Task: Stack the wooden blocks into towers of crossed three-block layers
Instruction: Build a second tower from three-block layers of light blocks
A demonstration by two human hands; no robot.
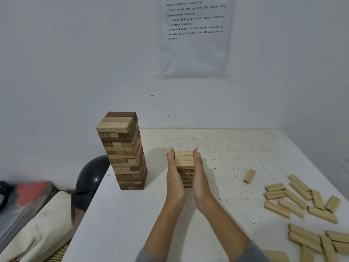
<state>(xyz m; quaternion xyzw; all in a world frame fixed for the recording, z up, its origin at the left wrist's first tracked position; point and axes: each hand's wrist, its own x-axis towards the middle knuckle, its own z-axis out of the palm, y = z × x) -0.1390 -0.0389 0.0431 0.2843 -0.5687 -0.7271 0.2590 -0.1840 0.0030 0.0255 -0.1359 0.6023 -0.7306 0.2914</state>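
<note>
Short tower mid-surface; top layer is three blocks, long axis 9-to-3. Left hand and right hand press its two ends, fingers straight and flat, curled round nothing. Tall tower at its 9 o'clock: two towers total. One stray block at 3. Loose pile at 4 runs off frame, so no count.

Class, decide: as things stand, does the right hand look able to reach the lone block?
Probably yes: bare table lies between the right hand and the lone block, though that hand now presses the short tower.
</note>
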